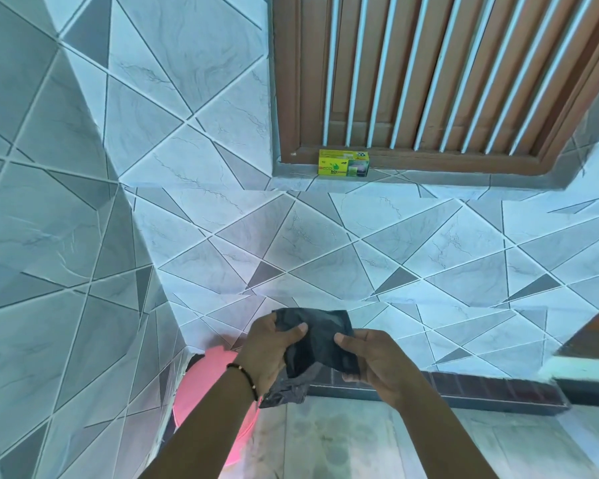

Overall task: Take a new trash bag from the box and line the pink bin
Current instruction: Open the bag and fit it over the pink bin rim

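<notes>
While the left hand (270, 354) and right hand (377, 361) both pinch a folded dark trash bag (320, 344), the pink bin (204, 402) stands below the left forearm in a tiled corner. Grey patterned tiles (325, 243) cover the walls, and the yellow-green box (343, 163) sits on the sill of a brown barred window (429, 70).

The trash bag (320, 344) in your hands is thin dark plastic, crinkled and faintly shiny. The pink bin (206, 392) looks like smooth plastic (blurred, so its sheen is unclear). The wall tiles (325, 243) are glossy, marble-veined ceramic. The window frame (287, 98) is brown painted wood; the box (343, 163) is printed card.
</notes>
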The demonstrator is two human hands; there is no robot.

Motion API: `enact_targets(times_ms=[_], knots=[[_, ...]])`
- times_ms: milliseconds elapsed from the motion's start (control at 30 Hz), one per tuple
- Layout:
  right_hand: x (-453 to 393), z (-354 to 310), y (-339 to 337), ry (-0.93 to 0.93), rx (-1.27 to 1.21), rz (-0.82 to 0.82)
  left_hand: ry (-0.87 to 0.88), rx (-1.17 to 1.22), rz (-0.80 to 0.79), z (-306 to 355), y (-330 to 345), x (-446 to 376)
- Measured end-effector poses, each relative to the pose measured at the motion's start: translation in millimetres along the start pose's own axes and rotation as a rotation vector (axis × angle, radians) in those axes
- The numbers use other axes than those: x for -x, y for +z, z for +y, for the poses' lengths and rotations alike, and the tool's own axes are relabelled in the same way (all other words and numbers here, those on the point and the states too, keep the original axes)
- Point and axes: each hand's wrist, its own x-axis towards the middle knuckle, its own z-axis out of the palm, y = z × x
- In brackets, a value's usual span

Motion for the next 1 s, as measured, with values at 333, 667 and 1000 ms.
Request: enact_targets(times_ms=[333, 667, 1000], knots=[[5, 3, -6, 0.011, -0.03, -0.037, 0.051, 0.037, 0.052, -1, 6, -1], [4, 7, -15, -0.006, -0.056, 0.046, -0.083, 0.165, -0.096, -7, 3, -2], [3, 9, -13, -0.033, -0.195, -0.023, -0.004, 0.055, 0.047, -16, 6, -3]])
